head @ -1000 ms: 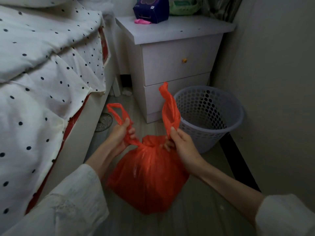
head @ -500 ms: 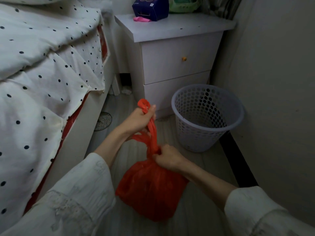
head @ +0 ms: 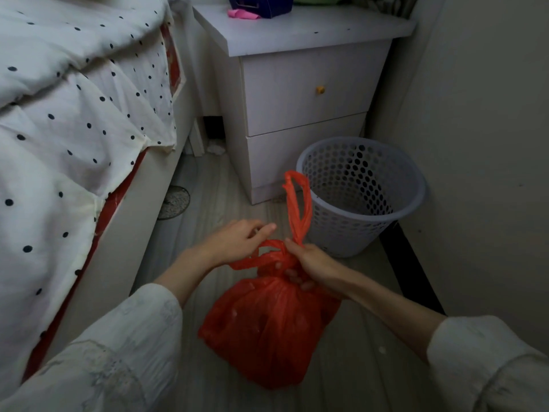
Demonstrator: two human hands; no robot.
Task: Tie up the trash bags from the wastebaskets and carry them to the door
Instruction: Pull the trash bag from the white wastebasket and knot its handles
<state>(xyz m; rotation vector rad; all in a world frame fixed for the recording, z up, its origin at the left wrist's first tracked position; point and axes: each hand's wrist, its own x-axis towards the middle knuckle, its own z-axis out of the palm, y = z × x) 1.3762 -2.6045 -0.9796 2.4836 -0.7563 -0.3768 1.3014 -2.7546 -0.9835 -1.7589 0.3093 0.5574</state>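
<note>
Trash bag (head: 267,328) below both hands, neck in right hand (head: 315,267)

Both arms reach fwd & down from loose pale sleeves pushed up the forearms, wrists converging. Left hand (head: 237,237) sits palm-down just left of the right, fingers extended toward it w/ tips over the red bag (head: 267,328) handle loop; can't tell if the thumb hooks it. Right hand (head: 309,267) is curled tight round the bag's gathered neck, thumb & forefinger pinching the base of the upright handle.
</note>
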